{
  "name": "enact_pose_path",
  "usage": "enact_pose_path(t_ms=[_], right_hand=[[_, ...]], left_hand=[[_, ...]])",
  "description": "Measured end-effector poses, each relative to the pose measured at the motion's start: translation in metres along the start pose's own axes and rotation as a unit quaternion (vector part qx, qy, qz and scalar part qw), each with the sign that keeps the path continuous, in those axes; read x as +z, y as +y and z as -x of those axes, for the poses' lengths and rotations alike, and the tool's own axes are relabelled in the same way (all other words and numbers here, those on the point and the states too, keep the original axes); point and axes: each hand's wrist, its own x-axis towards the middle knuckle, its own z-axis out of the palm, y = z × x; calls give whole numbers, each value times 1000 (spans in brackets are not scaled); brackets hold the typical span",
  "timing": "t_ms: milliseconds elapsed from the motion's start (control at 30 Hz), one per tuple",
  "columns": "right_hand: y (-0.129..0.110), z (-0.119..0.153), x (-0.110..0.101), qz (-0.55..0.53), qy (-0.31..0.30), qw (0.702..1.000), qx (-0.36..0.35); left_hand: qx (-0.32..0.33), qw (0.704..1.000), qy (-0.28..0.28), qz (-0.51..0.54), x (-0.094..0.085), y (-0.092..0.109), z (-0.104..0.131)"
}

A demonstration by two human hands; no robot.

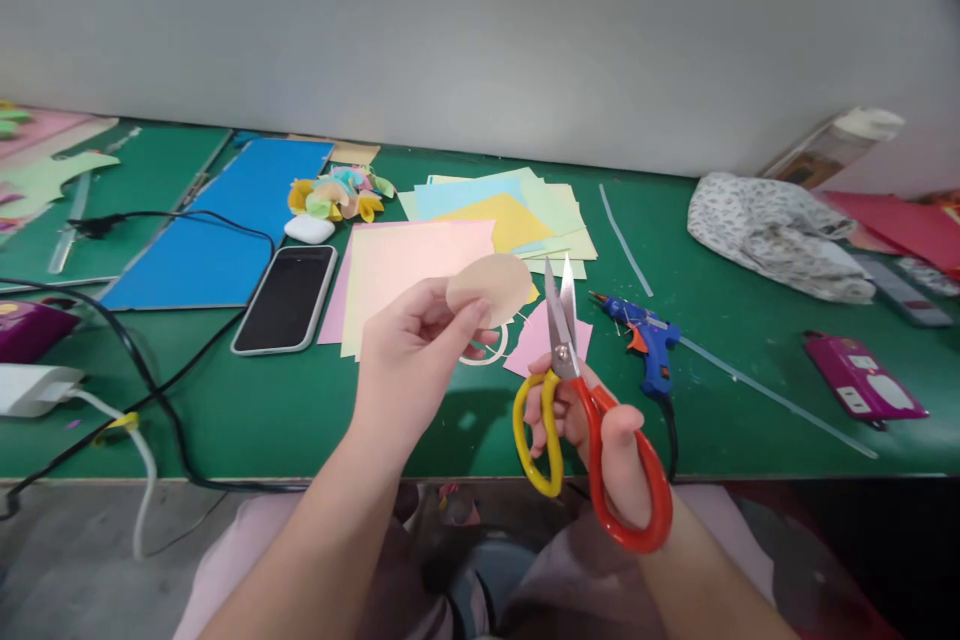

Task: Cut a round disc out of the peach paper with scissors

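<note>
Pinched between the thumb and fingers of my left hand is a round disc of beige paper. My right hand has its thumb and fingers through the handles of a pair of scissors, one handle yellow and one red. The blades point away from me and stand slightly apart, just right of the paper disc and not touching it. A thin ring-shaped paper offcut shows below the disc. Behind the scissors lies a pink paper scrap.
Coloured paper sheets lie behind my hands, with small paper flowers beyond. A phone and a blue board are left, near black cables. Right are a blue glue gun, a purple power strip and a patterned cloth bag.
</note>
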Motion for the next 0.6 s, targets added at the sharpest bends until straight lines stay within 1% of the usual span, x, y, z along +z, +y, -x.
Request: enact_pose_path(t_ms=[67,167,233,300,367,467,533,600], right_hand=[[3,-2,-4,-13,-14,1000,-12],[3,-3,-6,-15,0,1000,-22],[2,-4,-6,-22,2,1000,-21],[2,-5,-6,-49,-4,999,-11],[2,-6,-6,-89,-11,996,2],[0,-9,-6,-129,5,992,14],[-3,-11,-6,-126,40,991,16],[-7,-11,-4,-98,89,991,22]], left_hand=[[-6,1000,-7,8,-1,-1,0],[-30,999,-19,33,0,-4,-1],[-44,998,-34,43,1,-5,-1],[-40,997,-47,36,2,-6,-1],[-6,999,-52,9,2,-9,1],[97,992,-61,-52,0,-16,4],[179,976,-80,-95,1,-23,6],[235,958,-103,-125,3,-29,10]])
